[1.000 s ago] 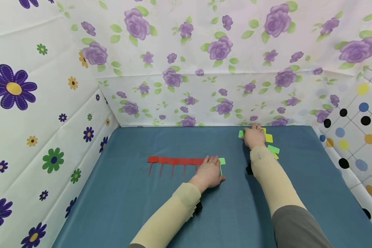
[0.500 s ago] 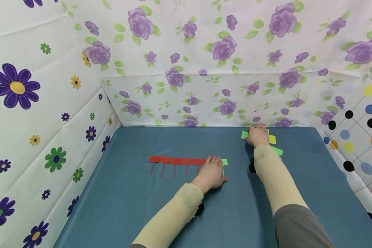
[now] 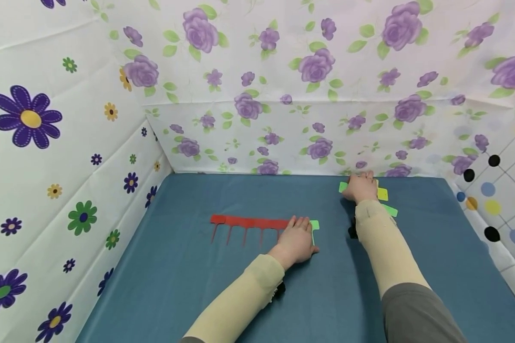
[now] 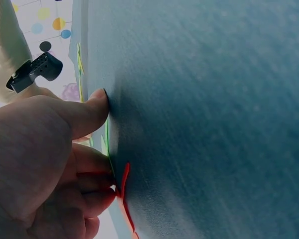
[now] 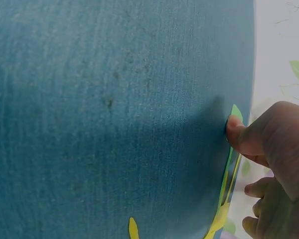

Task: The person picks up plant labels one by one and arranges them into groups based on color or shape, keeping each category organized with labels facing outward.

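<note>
A row of red flag-shaped tags [image 3: 244, 222] with thin stems lies on the blue cloth, overlapping edge to edge. My left hand [image 3: 295, 241] rests over the row's right end, fingers extended forward and thumb spread. A green tag [image 3: 314, 225] shows just beyond those fingers; in the left wrist view its thin green edge [image 4: 107, 134] runs between thumb and fingers, near a red tag [image 4: 125, 180]. At the back right, my right hand [image 3: 361, 187] reaches over loose tags. Its thumb and forefinger appear to pinch a green tag [image 5: 236, 111]; the forefinger's contact is partly hidden.
A yellow tag [image 3: 382, 194] and another green tag [image 3: 389, 210] lie beside my right wrist, some partly covered by the forearm. Flower-printed sheets [image 3: 249, 133] rise behind and at the left; a dotted sheet [image 3: 504, 190] stands at the right. Black wrist cameras hang under both wrists.
The head view has drifted slightly, shifting everything rightward. My right forearm now covers a yellow tag that showed earlier below the green one. My left hand stays at the same place on the row.
</note>
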A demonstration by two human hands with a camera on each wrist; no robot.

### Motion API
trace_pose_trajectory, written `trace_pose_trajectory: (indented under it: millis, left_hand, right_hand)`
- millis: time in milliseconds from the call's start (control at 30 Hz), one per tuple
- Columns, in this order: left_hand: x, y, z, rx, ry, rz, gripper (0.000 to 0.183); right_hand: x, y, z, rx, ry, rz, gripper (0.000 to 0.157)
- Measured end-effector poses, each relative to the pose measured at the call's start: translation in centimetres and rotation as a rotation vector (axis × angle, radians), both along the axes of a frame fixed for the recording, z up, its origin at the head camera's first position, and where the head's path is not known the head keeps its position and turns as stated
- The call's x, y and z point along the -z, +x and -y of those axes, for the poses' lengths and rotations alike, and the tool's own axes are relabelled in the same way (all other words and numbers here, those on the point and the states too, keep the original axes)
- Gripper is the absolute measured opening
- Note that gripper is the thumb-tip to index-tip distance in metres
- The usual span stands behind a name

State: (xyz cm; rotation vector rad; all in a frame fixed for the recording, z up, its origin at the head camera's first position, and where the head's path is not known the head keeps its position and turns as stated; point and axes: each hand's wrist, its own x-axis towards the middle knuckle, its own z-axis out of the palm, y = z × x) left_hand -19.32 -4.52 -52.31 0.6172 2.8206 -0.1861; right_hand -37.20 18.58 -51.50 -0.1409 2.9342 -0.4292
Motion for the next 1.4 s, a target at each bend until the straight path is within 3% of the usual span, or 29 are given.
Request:
trace_pose_trajectory:
  millis: [400,900,1400]
  left_hand:
    - [0.06,-0.10,-0.39,-0.001,-0.056,-0.015,0.078]
    - [-0.14,0.19,-0.60,-0.021,-0.061,-0.002,0.078]
    - [-0.27,0.18,-0.58,-0.019,-0.083,0.006,0.078]
  right_hand:
    - [0.32,-0.08,-0.34,0.017,-0.019,0.015,0.058]
    - [0.17,0.26,-0.18,0.043,-0.027,0.052,0.059]
    - [0.24,-0.15,-0.35,0.003,0.020,0.035,0.058]
